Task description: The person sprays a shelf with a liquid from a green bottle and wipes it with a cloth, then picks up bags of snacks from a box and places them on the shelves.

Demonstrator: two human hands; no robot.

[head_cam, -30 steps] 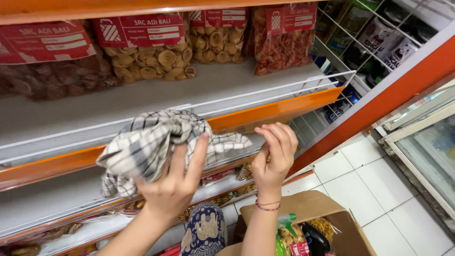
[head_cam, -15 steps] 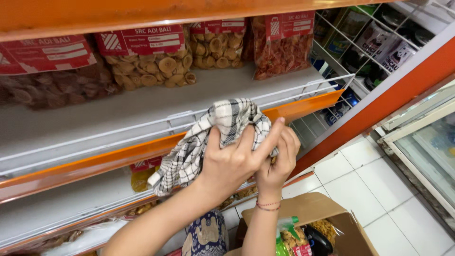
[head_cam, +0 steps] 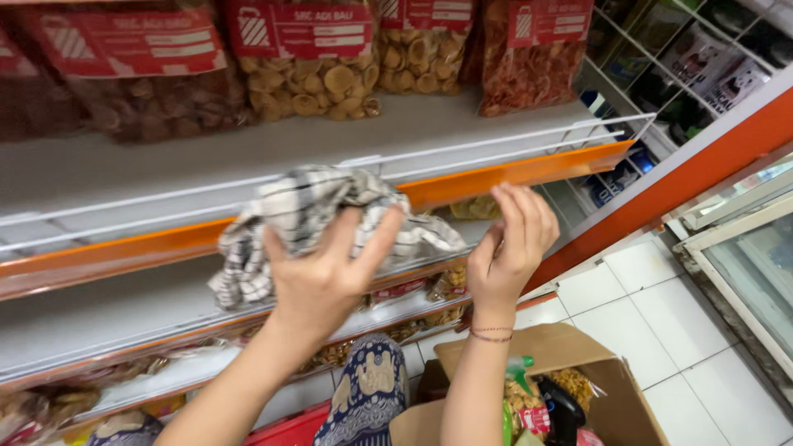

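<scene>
The left hand (head_cam: 326, 277) is gripping a checked cloth (head_cam: 310, 219), fingers closed on it, pressing it against the orange shelf edge (head_cam: 512, 173). The right hand (head_cam: 516, 244) is hovering just beside, fingers loosely curled, holding nothing. Snack bags (head_cam: 310, 58) are sitting at the shelf's back.

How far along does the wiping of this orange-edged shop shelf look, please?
Done: the grey shelf board in front of the snack bags lies bare. In hand: the left hand presses a crumpled checked cloth against the orange front strip, which the right hand touches. Left: cannot tell how much of the strip is wiped.
</scene>
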